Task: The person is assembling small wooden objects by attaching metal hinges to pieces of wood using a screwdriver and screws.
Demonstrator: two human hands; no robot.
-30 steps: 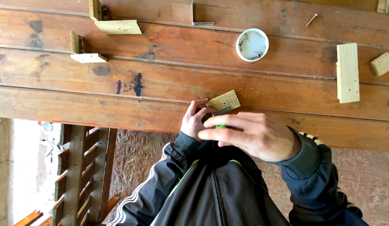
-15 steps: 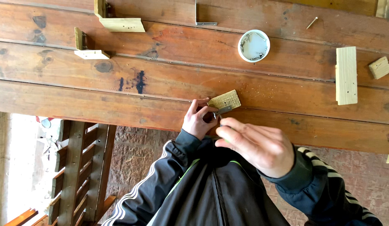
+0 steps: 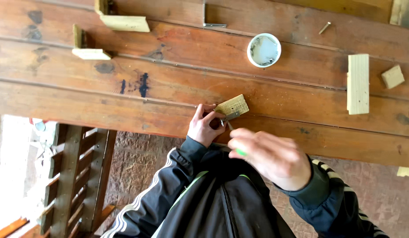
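The left hand (image 3: 203,128) pinches a small metal bracket (image 3: 230,117) against a small wood block (image 3: 232,106) near the front edge of the plank workbench (image 3: 169,88); the block's long axis tilts up toward the right. The right hand (image 3: 272,156), blurred, curls closed around a green-handled tool (image 3: 240,152) whose tip points at the bracket.

A round white tub (image 3: 264,50) sits upper centre on the plank table (image 3: 169,83); a pale wood strip (image 3: 358,83) and small block (image 3: 393,76) lie right (two angled offcuts (image 3: 123,21) upper left).
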